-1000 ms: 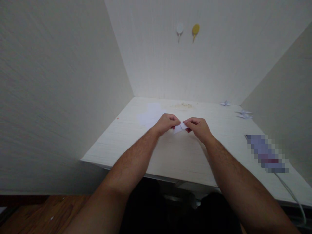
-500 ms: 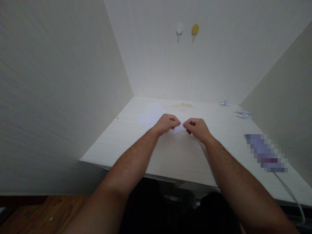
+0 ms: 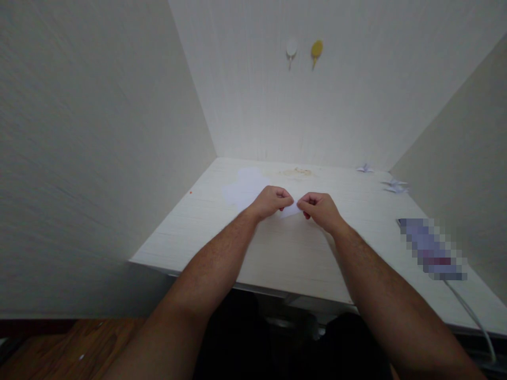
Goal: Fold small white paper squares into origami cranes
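Note:
A small folded piece of white paper (image 3: 292, 210) is pinched between both my hands above the middle of a pale wooden desk (image 3: 293, 253). My left hand (image 3: 271, 200) grips its left end with curled fingers. My right hand (image 3: 320, 207) grips its right end the same way. The fingertips of the two hands almost touch, and most of the paper is hidden under them.
Flat white paper sheets (image 3: 243, 189) lie behind my left hand. Small folded paper figures (image 3: 394, 184) sit at the far right corner, one more (image 3: 365, 168) by the back wall. A blurred-out object (image 3: 431, 248) with a white cable (image 3: 471, 316) lies at the right. Walls enclose three sides.
The hands have drawn closer together and lowered slightly; less of the folded paper shows between them than a second ago.

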Demonstrator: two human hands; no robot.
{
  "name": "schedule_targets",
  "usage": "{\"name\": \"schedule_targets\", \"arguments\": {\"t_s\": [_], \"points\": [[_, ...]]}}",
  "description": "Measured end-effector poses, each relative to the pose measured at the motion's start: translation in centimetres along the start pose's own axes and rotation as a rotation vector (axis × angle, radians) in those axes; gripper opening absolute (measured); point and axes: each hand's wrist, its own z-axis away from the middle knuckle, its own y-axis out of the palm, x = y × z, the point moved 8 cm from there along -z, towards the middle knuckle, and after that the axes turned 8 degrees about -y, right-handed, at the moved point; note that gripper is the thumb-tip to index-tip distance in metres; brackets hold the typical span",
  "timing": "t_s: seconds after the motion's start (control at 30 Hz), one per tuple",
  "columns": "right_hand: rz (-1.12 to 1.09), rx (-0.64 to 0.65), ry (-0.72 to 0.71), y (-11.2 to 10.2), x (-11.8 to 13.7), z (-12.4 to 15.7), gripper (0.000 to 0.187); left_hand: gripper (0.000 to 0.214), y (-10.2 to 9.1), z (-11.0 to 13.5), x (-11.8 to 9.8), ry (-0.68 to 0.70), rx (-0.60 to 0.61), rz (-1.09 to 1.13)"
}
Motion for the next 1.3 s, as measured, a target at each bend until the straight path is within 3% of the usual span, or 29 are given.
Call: {"name": "schedule_targets", "arguments": {"t_s": [0.73,1.3], "points": [[0.041,0.005,-0.028,0.0,0.3,0.0,0.019,0.016,0.5,0.3,-0.5,0.022,0.022,-0.028],[0.071,-0.071,-0.091,-0.3,0.5,-0.1,0.022,0.016,0.8,0.6,-1.1,0.072,-0.012,-0.002]]}}
